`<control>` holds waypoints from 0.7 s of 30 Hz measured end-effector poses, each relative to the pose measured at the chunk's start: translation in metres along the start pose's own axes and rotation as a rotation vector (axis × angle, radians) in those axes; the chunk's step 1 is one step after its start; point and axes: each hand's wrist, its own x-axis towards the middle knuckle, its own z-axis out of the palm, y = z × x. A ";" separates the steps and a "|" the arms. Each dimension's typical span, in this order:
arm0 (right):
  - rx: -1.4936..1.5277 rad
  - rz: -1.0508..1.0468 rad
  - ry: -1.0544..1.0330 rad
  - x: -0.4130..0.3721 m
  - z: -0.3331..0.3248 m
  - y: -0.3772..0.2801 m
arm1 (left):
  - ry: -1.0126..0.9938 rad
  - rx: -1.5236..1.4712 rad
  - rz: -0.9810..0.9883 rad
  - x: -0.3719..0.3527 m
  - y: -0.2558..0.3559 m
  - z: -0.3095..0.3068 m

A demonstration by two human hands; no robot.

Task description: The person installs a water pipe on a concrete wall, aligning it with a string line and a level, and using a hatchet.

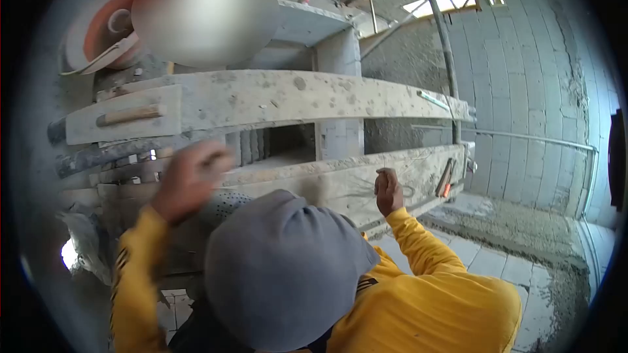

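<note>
My left hand (195, 180), in a yellow sleeve, is raised in front of the near plank's left part. Motion smears its fingers, so I cannot make out whether it holds anything. My right hand (389, 193) is over the near plank (307, 186), with its fingers bent and pressed together. Whatever they may hold is hidden. Thin wire-like loops (356, 186) show on the plank beside this hand. A grey cap (288, 274) fills the lower middle and covers part of the scene. Just above it, a dotted pale piece (226, 202) peeks out near my left hand.
A second mortar-spotted plank (261, 98) runs across farther back, bearing a wooden-handled tool (134, 115). An orange-tipped tool (446, 180) lies at the near plank's right end. A bucket (91, 26) stands upper left. Scaffold poles (441, 39) rise before a block wall (517, 91).
</note>
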 end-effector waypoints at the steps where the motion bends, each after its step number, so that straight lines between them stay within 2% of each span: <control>1: -0.027 -0.029 0.010 0.002 0.002 0.007 | -0.059 -0.073 0.117 0.033 0.006 0.035; 2: -0.049 -0.065 0.020 0.006 0.007 0.011 | -0.140 -0.134 0.135 0.061 0.008 0.068; 3: -0.073 -0.184 0.010 -0.015 0.012 -0.020 | -0.307 -0.343 -0.042 0.057 0.012 0.078; 4: -0.041 -0.129 -0.018 -0.011 0.017 -0.023 | -0.292 -0.218 0.213 0.087 -0.011 0.119; 5: -0.069 -0.161 0.004 -0.009 0.025 -0.031 | -0.375 -0.252 0.228 0.102 -0.008 0.139; 7: -0.027 0.042 -0.084 -0.011 0.035 -0.062 | -0.603 -0.509 0.090 0.108 0.007 0.160; 9: -0.001 0.067 -0.128 -0.018 0.047 -0.076 | -0.760 -0.617 0.055 0.108 0.011 0.161; 12: -0.048 -0.013 -0.145 -0.027 0.062 -0.072 | -0.750 -0.564 0.220 0.114 -0.010 0.178; 16: -0.048 -0.035 -0.198 -0.024 0.073 -0.060 | -0.601 -0.632 0.006 0.105 -0.005 0.156; 18: -0.042 -0.013 -0.247 -0.024 0.074 -0.048 | -0.465 -0.460 0.152 0.100 -0.001 0.135; 20: -0.042 0.010 -0.294 -0.024 0.072 -0.033 | -0.346 -0.516 0.157 0.095 -0.012 0.127; 21: -0.046 0.017 -0.319 -0.023 0.072 -0.026 | -0.325 -0.656 0.065 0.089 -0.014 0.109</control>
